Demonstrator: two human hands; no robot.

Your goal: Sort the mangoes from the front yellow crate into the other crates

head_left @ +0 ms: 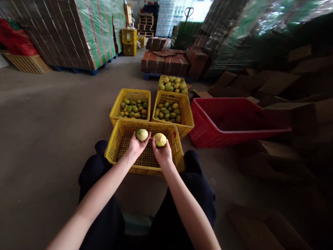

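Note:
My left hand (137,145) is closed around a greenish-yellow mango (142,134), held palm up. Beside it, my right hand (162,151) cups a yellower mango (159,139) in its fingers. Both hands are above a yellow plastic crate (145,168) between my knees, whose slatted bottom shows beneath them. Just beyond stand two more yellow crates, the left one (116,110) and the right one (187,110). Green and yellow mangoes (134,108) lie in the left crate, and similar mangoes (168,113) lie in the right one.
Behind the right crate is another yellow crate (160,80) of mangoes. A red plastic crate (208,137) stands to the right, near flattened cardboard (278,81). Farther back are strapped carton stacks (163,64) and a wrapped pallet load (85,34). Concrete floor (52,139) extends leftward.

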